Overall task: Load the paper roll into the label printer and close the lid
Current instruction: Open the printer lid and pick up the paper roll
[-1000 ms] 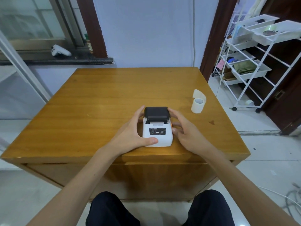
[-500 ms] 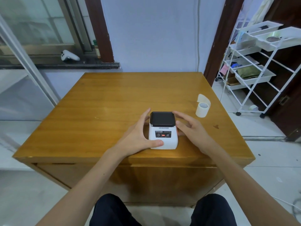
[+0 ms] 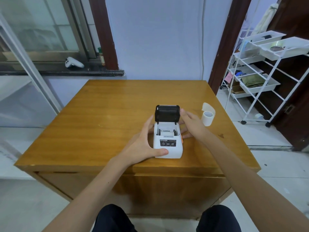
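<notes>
A small white label printer [image 3: 168, 145] sits near the front of the wooden table [image 3: 103, 118]. Its black lid [image 3: 167, 113] stands open and upright, showing the white paper bay. My left hand [image 3: 144, 143] grips the printer's left side, thumb along its front edge. My right hand [image 3: 192, 124] rests against the printer's right side, with the index finger touching the lid's right edge. The white paper roll [image 3: 208, 115] stands on end on the table to the right of my right hand, a loose tail curling up behind it.
A white wire trolley [image 3: 260, 81] with trays stands on the floor to the right of the table. A white game controller [image 3: 73, 62] lies on the dark window sill at the back left. The table's front edge is just below the printer.
The black lid, shut in both earlier frames, has swung up and open. My right hand has shifted up beside the lid. The camera has tilted, moving the table lower in view.
</notes>
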### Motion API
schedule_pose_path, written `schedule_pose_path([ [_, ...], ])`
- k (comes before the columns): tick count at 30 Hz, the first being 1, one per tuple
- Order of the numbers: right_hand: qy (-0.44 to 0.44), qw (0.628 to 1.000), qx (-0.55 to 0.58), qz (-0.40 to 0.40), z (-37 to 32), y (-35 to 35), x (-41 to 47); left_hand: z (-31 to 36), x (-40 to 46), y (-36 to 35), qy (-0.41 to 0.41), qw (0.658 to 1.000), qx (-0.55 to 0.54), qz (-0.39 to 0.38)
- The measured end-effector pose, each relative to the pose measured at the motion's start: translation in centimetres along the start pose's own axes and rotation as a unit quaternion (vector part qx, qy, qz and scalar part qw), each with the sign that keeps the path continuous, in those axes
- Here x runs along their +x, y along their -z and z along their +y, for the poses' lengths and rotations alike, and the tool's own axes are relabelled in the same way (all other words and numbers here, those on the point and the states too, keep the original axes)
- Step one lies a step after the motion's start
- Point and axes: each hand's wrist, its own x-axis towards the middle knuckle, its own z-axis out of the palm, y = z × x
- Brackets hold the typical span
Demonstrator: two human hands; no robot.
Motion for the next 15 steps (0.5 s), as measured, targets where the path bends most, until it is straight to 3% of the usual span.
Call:
schedule_pose_path([
  [7, -0.039, 0.999, 0.028, 0.016, -0.2, -0.1, 1.0, 0.1, 0.0, 0.0, -0.007, 1.000, -0.001, 0.002],
  [12, 0.090, 0.979, 0.001, 0.185, 0.7, -0.3, -0.5, 0.1, 0.0, 0.1, -0.005, 1.000, -0.003, 0.001],
  [15, 0.114, 0.990, -0.051, 0.059, 0.2, -0.6, -1.4, 0.1, 0.0, 0.1, -0.006, 1.000, 0.004, 0.003],
])
